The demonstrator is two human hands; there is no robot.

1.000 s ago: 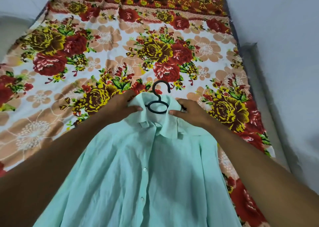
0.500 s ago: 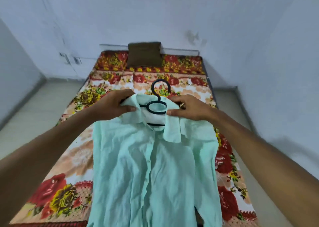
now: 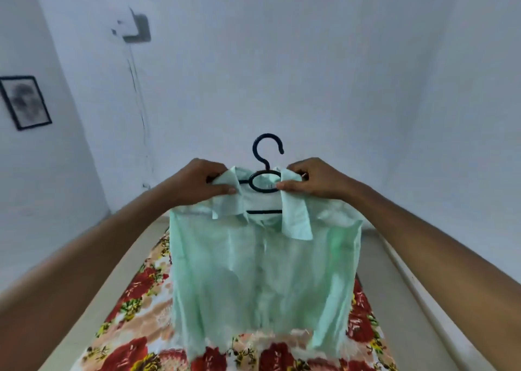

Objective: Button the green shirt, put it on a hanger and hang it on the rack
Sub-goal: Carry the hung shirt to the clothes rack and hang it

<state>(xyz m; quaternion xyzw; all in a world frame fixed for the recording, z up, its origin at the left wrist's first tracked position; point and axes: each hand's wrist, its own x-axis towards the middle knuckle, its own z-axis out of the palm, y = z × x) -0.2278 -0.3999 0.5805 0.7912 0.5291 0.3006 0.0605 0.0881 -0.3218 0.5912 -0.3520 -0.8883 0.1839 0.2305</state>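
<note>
On the far left wall a dark-framed picture (image 3: 26, 102) hangs tilted in the wide-angle view, its contents too blurred to make out. Further right, high on the back wall, a grey box (image 3: 137, 29) sits with a thin line running down from it.

Next comes the left hand (image 3: 197, 183), raised in front of the back wall, its fingers and thumb curled round the left side of the collar and the hanger end beneath the cloth. Between the two hands stands the black hanger (image 3: 265, 173), its hook upright and free above the collar, an oval loop showing in the neck opening and a straight bar visible lower down. The green shirt (image 3: 262, 272) hangs from this hanger, held up in the air above the bed, its front facing the camera with a faint row of buttons down the middle; whether each is fastened is too soft to tell. The collar's right flap droops lower than the left.

To the right, the right hand (image 3: 313, 180) pinches the right side of the collar against the hanger, thumb in front and fingers bent behind.

Below the shirt's hem lies the bed (image 3: 135, 294) with its red and yellow flowered sheet, and pale floor (image 3: 394, 291) runs along either side of it.
</note>
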